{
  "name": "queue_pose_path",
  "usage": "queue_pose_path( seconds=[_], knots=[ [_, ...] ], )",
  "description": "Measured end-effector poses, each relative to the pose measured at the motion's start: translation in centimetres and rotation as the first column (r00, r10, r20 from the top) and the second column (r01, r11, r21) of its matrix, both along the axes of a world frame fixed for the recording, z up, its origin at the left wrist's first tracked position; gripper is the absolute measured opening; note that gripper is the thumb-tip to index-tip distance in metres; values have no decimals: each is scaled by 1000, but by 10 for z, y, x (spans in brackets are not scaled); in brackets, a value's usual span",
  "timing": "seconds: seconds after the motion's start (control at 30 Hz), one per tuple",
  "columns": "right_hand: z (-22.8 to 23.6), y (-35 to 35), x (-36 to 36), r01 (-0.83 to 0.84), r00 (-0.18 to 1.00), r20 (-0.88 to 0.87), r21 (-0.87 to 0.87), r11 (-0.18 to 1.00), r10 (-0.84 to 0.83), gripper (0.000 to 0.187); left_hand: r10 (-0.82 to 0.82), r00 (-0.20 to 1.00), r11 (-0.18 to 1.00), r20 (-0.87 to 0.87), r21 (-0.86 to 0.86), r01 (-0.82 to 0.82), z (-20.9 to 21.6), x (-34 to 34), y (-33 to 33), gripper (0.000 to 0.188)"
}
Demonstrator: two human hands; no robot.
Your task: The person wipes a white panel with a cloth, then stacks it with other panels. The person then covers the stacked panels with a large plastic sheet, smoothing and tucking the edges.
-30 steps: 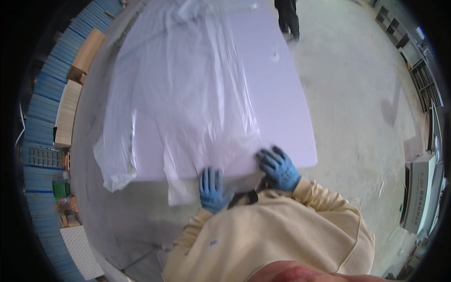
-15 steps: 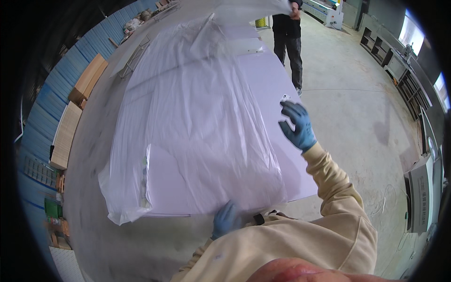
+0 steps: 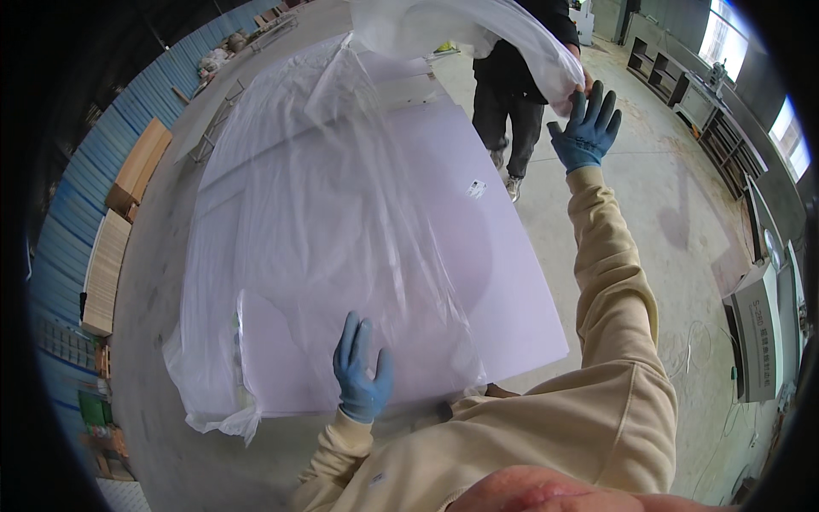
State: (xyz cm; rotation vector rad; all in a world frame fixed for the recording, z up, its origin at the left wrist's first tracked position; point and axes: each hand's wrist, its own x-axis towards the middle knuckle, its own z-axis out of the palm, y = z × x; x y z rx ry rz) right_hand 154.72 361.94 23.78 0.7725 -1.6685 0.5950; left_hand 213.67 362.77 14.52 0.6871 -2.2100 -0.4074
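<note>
A thin, clear plastic sheet (image 3: 316,205) lies wrinkled over a stack of large pale lilac boards (image 3: 512,299), leaving the right strip of the top board bare. Above the near edge of the stack is my left hand (image 3: 362,375), in a blue glove, fingers spread, with nothing in it. My right hand (image 3: 587,135), gloved alike, is raised at the far right with fingers spread. It is beside the raised end of the plastic (image 3: 546,60), which a co-worker's hand (image 3: 585,81) grips. Whether my fingertips touch that plastic, I cannot tell.
The co-worker (image 3: 509,102) stands at the right side of the stack. A small white label (image 3: 477,189) sits on the bare board. Wooden panels (image 3: 141,166) lean along the blue wall (image 3: 85,188) at left. A grey machine (image 3: 759,337) stands at right.
The co-worker has come nearer along the right side with the raised plastic. My right hand has reached farther out toward it. My left hand has lifted from the near edge and spread its fingers.
</note>
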Motion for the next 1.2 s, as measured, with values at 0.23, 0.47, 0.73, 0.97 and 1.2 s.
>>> queue_pose_path(
  seconds=[0.23, 0.47, 0.73, 0.97, 1.2],
  knots=[
    [42, 22, 64, -662, 742, -286, -169, 730, 606, 56, -88, 985, 984, -149, 143, 109, 12, -106, -22, 63],
    [33, 77, 178, -597, 788, -63, 166, 785, 613, 32, -83, 578, 240, -812, 547, 802, 68, -199, -24, 69],
    [14, 122, 248, -878, 216, 404, 479, -4, 889, 54, -153, 982, 970, -115, -208, 127, 44, -148, 3, 56],
    [0, 113, 165, -676, -103, 199, -733, 78, 975, 41, -57, 998, 923, -13, -381, 48, 24, -40, -1, 57],
    [49, 51, 169, -555, 266, 230, -758, 343, 936, 66, 111, 883, 358, -455, 847, 392, 53, 13, 22, 12]
  ],
)
